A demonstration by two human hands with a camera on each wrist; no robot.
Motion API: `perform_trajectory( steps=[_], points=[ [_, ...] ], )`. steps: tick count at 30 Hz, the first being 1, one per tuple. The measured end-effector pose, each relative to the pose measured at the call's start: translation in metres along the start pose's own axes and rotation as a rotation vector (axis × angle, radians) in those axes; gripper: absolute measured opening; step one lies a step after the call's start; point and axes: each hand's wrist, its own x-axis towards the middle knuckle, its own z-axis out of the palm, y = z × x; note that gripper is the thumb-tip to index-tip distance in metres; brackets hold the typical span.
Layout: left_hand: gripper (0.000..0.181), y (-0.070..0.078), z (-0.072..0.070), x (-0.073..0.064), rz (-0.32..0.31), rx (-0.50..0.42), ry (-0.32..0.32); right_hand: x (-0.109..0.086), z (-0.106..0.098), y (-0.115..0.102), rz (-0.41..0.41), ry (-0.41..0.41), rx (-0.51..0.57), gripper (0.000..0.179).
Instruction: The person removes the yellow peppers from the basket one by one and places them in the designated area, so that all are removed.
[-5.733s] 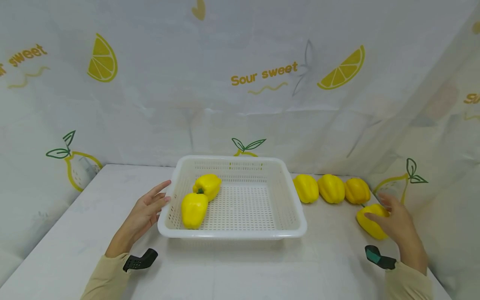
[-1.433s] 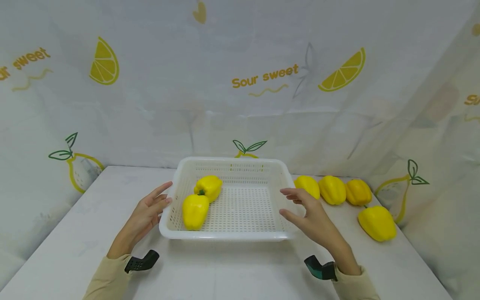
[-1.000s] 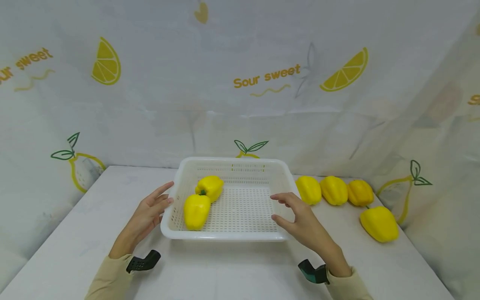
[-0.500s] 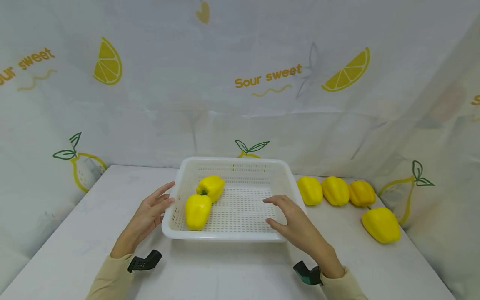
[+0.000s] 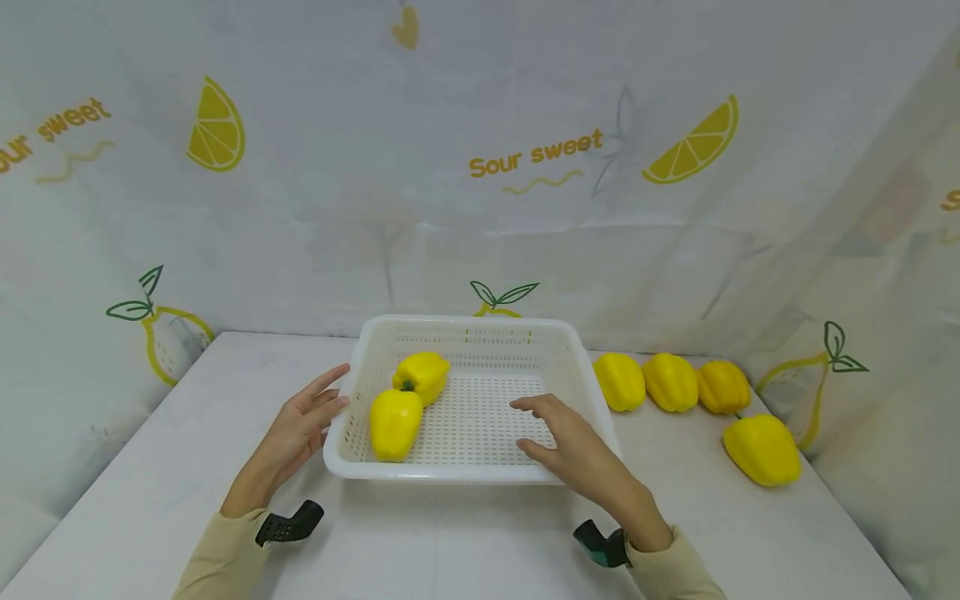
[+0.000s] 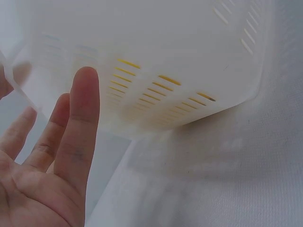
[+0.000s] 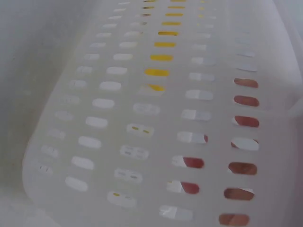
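A white slotted plastic basket [image 5: 468, 473] stands mid-table with two yellow bell peppers in its left side, one nearer [image 5: 395, 425] and one behind it [image 5: 422, 377]. My left hand [image 5: 288, 433] is at the basket's left rim, its fingertips at or very near the edge. In the left wrist view those fingers [image 6: 78, 137] are extended beside the basket wall [image 6: 142, 28]. Over the right part of the basket is my right hand [image 5: 573, 454], thumb and fingers apart, with nothing between them. Only slotted wall [image 7: 104, 113] and glimpses of skin through it fill the right wrist view.
Right of the basket, three yellow bell peppers stand in a row: one beside the basket [image 5: 620, 382], a middle one [image 5: 671, 382] and a darker one [image 5: 723, 387]. Another bell pepper [image 5: 762, 450] lies in front of the darker one. A printed cloth [image 5: 420, 208] hangs behind the table.
My right hand was at the front right pepper several seconds ago. Since then it has moved left, over the basket, and keeps drifting left. The left hand and the peppers look nearly unchanged.
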Motion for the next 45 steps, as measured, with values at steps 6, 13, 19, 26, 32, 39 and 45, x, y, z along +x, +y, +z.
perform_trajectory(
  steps=[6,13,19,26,32,39,45],
  points=[
    [0.069,0.001,0.0,0.0,-0.004,-0.01,-0.002,0.005,0.003,-0.008,0.065,-0.049,0.04,0.045],
    [0.069,0.001,0.0,0.0,-0.005,-0.01,-0.002,0.014,0.011,-0.015,0.115,-0.083,0.069,0.047],
    [0.069,0.002,0.0,0.0,-0.009,-0.005,0.002,0.02,0.017,-0.02,0.087,-0.097,0.072,0.047],
    [0.069,0.002,0.0,0.001,-0.013,-0.004,0.011,0.028,0.024,-0.026,0.069,-0.128,0.071,0.049],
    [0.069,0.001,0.0,0.001,-0.004,-0.007,0.003,0.035,0.028,-0.032,0.063,-0.152,0.065,0.051],
    [0.068,0.001,0.0,0.001,-0.001,-0.004,0.002,0.043,0.035,-0.041,0.046,-0.18,0.051,0.055],
    [0.068,0.001,0.0,0.001,0.0,-0.001,0.006,0.051,0.043,-0.047,0.022,-0.196,0.042,0.057]
  ],
)
